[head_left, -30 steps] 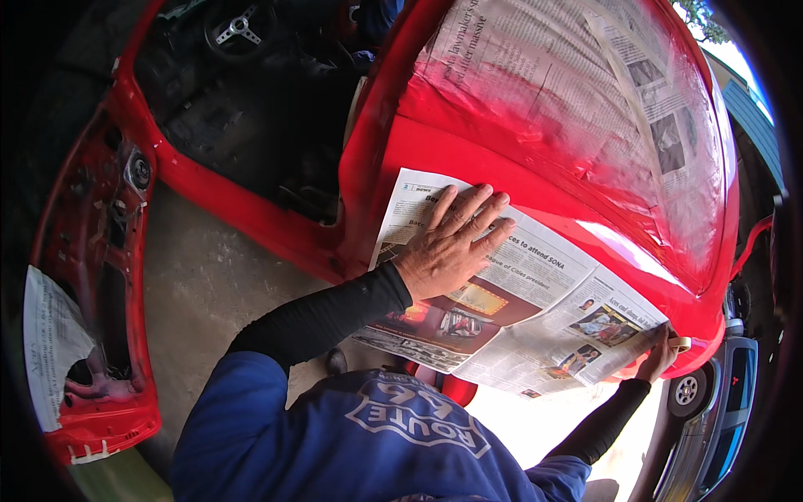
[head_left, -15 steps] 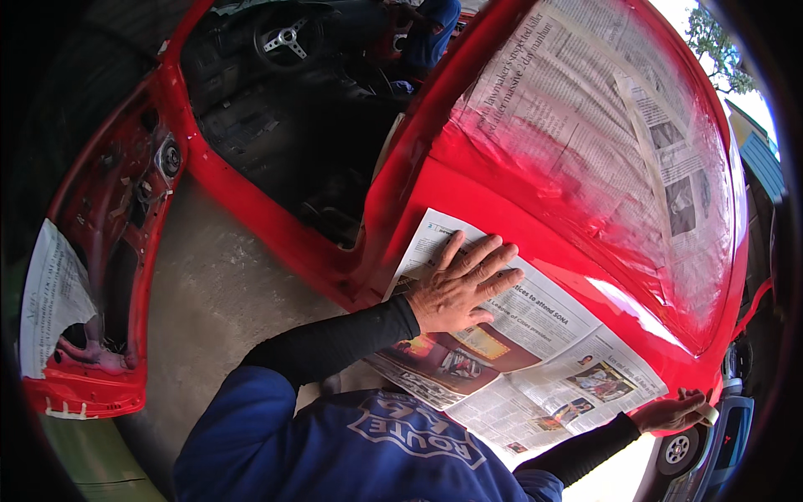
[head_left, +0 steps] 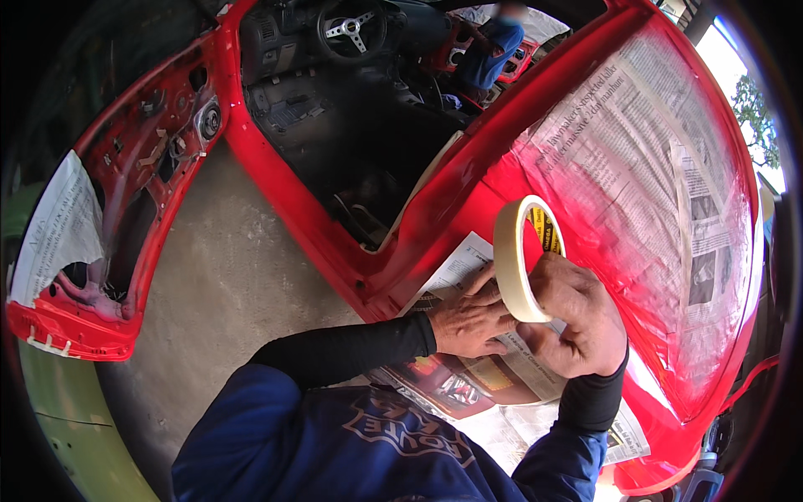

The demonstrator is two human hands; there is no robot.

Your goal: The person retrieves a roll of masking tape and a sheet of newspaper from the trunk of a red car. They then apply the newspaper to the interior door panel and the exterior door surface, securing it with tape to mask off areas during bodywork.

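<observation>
A roll of cream masking tape (head_left: pixel 508 272) stands on edge in my right hand (head_left: pixel 583 314), whose fingers curl around its near right side. My left hand (head_left: pixel 473 322) lies flat with fingers stretched out, pressing a sheet of newspaper (head_left: pixel 523 422) against the red car body (head_left: pixel 435 213). The roll is just right of my left fingertips and partly hides them. The sheet drapes over the rear panel below the window, and my right hand and forearm cover part of it. I cannot make out whether a strip of tape runs off the roll.
Paint-dusted newspaper (head_left: pixel 594 125) masks the rear window. On the left, a red door (head_left: pixel 159 201) hangs open with paper over its corner. Inside the doorway is a steering wheel (head_left: pixel 350 29). Another person in a blue shirt (head_left: pixel 495 54) is beyond the car. A green panel (head_left: pixel 75 418) curves at lower left.
My right hand has brought the tape from the sheet's far right edge in beside my left hand. My left hand still presses the newspaper, and the view has shifted.
</observation>
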